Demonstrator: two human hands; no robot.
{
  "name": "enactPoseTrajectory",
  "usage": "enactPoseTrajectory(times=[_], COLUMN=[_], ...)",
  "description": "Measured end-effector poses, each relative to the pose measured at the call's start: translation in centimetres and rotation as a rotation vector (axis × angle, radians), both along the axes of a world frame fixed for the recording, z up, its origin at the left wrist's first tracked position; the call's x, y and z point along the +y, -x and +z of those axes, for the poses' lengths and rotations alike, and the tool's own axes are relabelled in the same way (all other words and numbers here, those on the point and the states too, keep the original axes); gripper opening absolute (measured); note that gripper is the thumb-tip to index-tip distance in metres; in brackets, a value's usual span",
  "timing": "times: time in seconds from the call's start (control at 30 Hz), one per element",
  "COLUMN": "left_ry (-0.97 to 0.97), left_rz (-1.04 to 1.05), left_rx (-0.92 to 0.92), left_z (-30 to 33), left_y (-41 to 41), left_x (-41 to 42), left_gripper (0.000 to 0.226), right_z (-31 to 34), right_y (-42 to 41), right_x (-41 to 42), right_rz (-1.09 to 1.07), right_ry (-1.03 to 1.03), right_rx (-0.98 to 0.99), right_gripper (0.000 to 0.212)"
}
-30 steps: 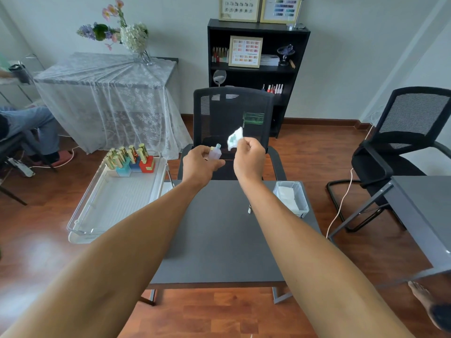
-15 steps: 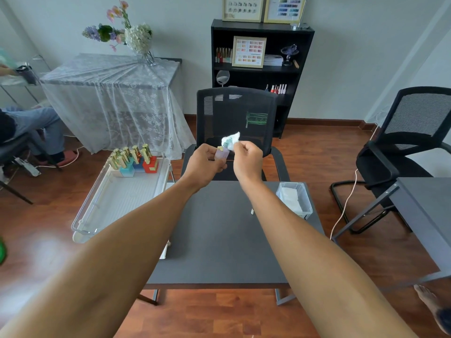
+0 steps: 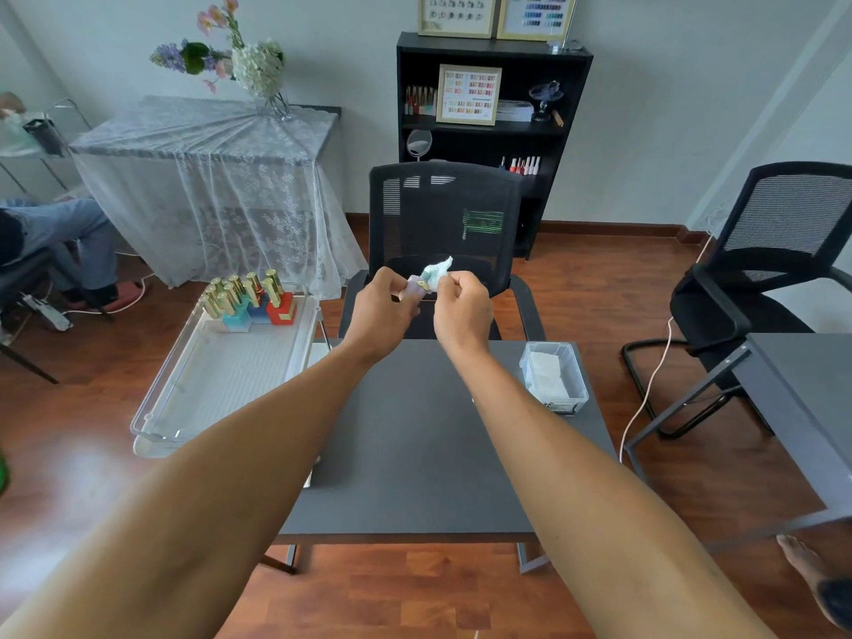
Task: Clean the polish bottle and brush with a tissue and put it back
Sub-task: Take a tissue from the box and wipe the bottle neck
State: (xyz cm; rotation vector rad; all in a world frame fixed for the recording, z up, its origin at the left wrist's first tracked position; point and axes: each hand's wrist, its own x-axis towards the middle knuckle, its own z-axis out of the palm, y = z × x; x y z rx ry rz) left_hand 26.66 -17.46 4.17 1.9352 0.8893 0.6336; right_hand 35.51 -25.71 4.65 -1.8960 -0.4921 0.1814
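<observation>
Tray (image 3: 166,408), off the table's (image 3: 415,454) left edge: spare bottles (image 3: 249,297) racked at its far end. Above the far edge, our left hand (image 3: 378,311) grips the polish bottle (image 3: 415,288) steady; our right hand (image 3: 461,311) pinches the tissue (image 3: 435,272) against it, likely wiping. Right corner: tissue box (image 3: 553,375), handy.

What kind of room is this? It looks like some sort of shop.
Most likely a small nail salon. Framed nail colour charts and polish bottles stand on the black shelf, and a clear tray beside the table holds a cluster of gold-capped polish bottles.
</observation>
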Motion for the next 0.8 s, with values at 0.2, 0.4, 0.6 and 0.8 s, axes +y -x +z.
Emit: enactPoseTrajectory(times=[0.2,0.4,0.6,0.8], left_ry=[-0.051,-0.135,-0.086,0.072], left_rz=[-0.049,0.061,0.111,0.075], left_rx=[0.015,0.073,0.047,0.012], left_z=[0.4,-0.1,-0.8,-1.2], left_y=[-0.2,-0.6,-0.6,-0.5], left_x=[0.3,0.2,0.2,0.1], left_gripper=[0.026,0.020,0.017,0.032], right_z=[-0.4,-0.8,-1.0,-1.6], right_y=[-0.3,0.1,-0.9,-1.7], right_x=[0.2,0.2,-0.1,-0.1], right_rz=[0.000,0.010,-0.103,-0.201], right_ry=[0.018,0.034,-0.168,-0.221], right_rx=[-0.075,-0.058,0.243,0.283], right_gripper=[0.024,0.025,0.023,0.025])
